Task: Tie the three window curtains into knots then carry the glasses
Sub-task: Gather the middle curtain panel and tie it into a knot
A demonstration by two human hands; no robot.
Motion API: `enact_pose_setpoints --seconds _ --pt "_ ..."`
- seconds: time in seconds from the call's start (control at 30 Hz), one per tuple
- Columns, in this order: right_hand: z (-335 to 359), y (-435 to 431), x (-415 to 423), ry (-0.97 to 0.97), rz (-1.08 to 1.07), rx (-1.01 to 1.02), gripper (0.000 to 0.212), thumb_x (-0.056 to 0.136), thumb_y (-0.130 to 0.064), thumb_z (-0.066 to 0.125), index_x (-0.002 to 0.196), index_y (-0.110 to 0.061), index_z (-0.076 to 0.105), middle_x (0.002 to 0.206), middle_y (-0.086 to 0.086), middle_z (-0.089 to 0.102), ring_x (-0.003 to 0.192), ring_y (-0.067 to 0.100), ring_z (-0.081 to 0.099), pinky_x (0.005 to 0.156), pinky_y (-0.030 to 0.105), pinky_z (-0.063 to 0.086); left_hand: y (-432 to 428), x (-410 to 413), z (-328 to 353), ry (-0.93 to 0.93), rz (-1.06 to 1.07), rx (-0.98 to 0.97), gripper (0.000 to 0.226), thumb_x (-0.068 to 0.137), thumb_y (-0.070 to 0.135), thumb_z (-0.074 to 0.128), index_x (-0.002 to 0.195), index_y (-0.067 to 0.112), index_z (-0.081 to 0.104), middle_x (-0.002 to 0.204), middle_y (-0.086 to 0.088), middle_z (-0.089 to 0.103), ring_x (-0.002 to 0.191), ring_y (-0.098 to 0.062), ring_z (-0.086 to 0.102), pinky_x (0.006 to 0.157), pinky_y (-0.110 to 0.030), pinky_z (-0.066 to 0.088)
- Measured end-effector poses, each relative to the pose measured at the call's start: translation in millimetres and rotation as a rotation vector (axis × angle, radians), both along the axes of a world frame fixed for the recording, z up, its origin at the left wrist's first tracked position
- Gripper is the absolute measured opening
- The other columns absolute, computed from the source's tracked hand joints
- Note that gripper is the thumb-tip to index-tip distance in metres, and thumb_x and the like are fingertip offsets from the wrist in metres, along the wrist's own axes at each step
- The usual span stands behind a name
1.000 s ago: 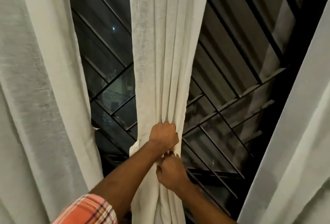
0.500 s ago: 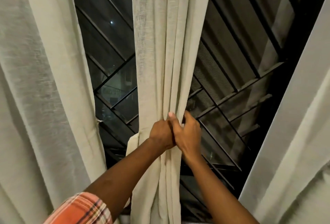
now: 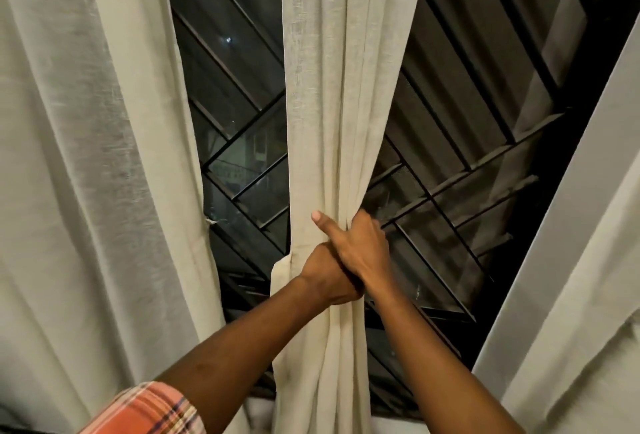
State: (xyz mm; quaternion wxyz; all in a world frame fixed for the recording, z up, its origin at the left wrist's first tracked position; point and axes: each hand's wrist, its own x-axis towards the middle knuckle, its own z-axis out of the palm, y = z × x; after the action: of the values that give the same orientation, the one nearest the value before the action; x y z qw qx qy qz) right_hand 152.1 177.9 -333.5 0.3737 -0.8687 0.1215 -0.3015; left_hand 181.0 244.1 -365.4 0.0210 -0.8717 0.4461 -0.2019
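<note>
1. Dark night glass and a slanted metal grille (image 3: 485, 143) fill the window behind three pale curtains. The middle curtain (image 3: 346, 87) hangs between the left curtain (image 3: 104, 156) and the right curtain (image 3: 571, 295), well apart from both.
2. The left grip (image 3: 327, 276), on the arm with the checked sleeve (image 3: 149, 409), is curled round the middle curtain and bunches it into a rope. The right grip (image 3: 363, 250) lies over it and just above, touching it. Its fingers wrap the folds on the right side, and its thumb (image 3: 320, 220) stretches up the front of the cloth.
3. No knot shows in any of the curtains, so this looks like the gathering for the first one. The glasses are not in view.
4. One outer fold juts out just left of the left grip, seemingly outside the bundle. Left out, it would likely hang as a loose flap and make the knot lopsided.
5. The grips are stacked against each other, which leaves little slack between them for a loop. One must let go to form it, and the bunched cloth may fan open when it does.
6. A hard downward pull while tightening could strain whatever holds the curtain above, which is out of view.
7. The cloth looks thin and light, so a loosely drawn knot may slide undone under the hanging tail.
</note>
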Motion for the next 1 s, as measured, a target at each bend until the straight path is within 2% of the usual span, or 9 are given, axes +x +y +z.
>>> enact_pose_setpoints --seconds 0.13,0.23,0.33,0.4,0.5,0.6,0.73,0.87,1.0 --pt "0 -10 -2 0.022 -0.155 -0.051 0.030 0.086 -0.027 0.057 0.100 0.000 0.063 0.101 0.017 0.067 0.093 0.037 0.064 0.075 0.042 0.054 23 -16 -24 -0.050 -0.300 -0.085 0.034 0.093 0.035 0.047 0.113 0.011 0.061 0.115 -0.014 0.061 0.104 -0.030 0.056 0.088 -0.040 0.047" --pt "-2 -17 -11 0.007 -0.176 -0.039 0.024 0.087 -0.019 0.053 0.092 0.003 0.063 0.098 0.020 0.067 0.089 0.038 0.063 0.071 0.039 0.052 46 -24 -59 -0.075 -0.423 -0.559 0.028 0.086 0.030 0.057 0.107 0.013 0.063 0.129 -0.013 0.052 0.114 -0.026 0.053 0.084 -0.031 0.051" --pt "-5 -13 -18 -0.019 -0.156 -0.043 0.026 0.089 -0.018 0.052 0.095 0.004 0.064 0.101 0.020 0.067 0.093 0.039 0.062 0.074 0.038 0.052 49 -18 -55 0.285 -0.142 -1.116 0.046 0.085 0.041 0.056 0.125 0.019 0.048 0.149 -0.005 0.028 0.134 -0.016 0.035 0.100 -0.031 0.042" --pt "-9 -6 -22 -0.039 -0.119 -0.044 0.026 0.091 -0.018 0.051 0.094 0.003 0.065 0.098 0.019 0.068 0.092 0.037 0.063 0.073 0.037 0.052 46 -7 -37 0.630 -0.028 -1.303 0.070 0.083 0.055 0.054 0.141 0.025 0.030 0.155 0.003 0.015 0.139 -0.011 0.025 0.109 -0.036 0.034" --pt "-15 7 -26 -0.117 -0.060 -0.002 0.030 0.091 -0.024 0.052 0.104 -0.001 0.066 0.101 0.013 0.069 0.093 0.029 0.065 0.072 0.030 0.051 39 6 -21 0.998 -0.179 -1.294 0.082 0.085 0.060 0.050 0.150 0.030 0.010 0.155 0.008 0.020 0.138 -0.007 0.028 0.113 -0.032 0.029" --pt "-24 15 -25 -0.143 0.160 0.109 0.047 0.091 -0.031 0.052 0.133 -0.012 0.051 0.126 0.004 0.058 0.111 0.017 0.058 0.091 0.030 0.050 30 3 -17 1.210 -0.314 -1.208 0.065 0.095 0.054 0.036 0.148 0.020 0.025 0.144 0.000 0.043 0.128 -0.007 0.045 0.109 -0.028 0.036" --pt "-49 11 -29 0.044 0.419 0.109 0.072 0.079 -0.001 0.060 0.143 -0.023 0.036 0.133 0.000 0.053 0.122 0.011 0.051 0.098 0.024 0.044 27 6 -14 1.384 -0.239 -1.094 0.065 0.093 0.056 0.037 0.144 0.015 0.037 0.137 -0.008 0.052 0.123 -0.015 0.051 0.110 -0.037 0.036" --pt "-55 4 -35 -0.037 0.284 0.162 0.065 0.087 -0.011 0.062 0.145 -0.026 0.036 0.129 -0.011 0.053 0.116 0.002 0.051 0.092 0.018 0.043 32 8 -3 1.429 -0.317 -0.900 0.075 0.082 0.069 0.032 0.141 0.024 0.040 0.136 0.006 0.051 0.126 -0.008 0.048 0.108 -0.029 0.036" --pt "-55 0 -40 -0.065 0.011 0.147 0.036 0.089 -0.012 0.054 0.126 -0.011 0.058 0.113 0.005 0.066 0.106 0.021 0.062 0.088 0.033 0.053 29 15 -17 1.299 -0.266 -1.112 0.058 0.089 0.066 0.028 0.131 0.032 0.048 0.127 0.008 0.060 0.115 -0.005 0.057 0.097 -0.023 0.046"
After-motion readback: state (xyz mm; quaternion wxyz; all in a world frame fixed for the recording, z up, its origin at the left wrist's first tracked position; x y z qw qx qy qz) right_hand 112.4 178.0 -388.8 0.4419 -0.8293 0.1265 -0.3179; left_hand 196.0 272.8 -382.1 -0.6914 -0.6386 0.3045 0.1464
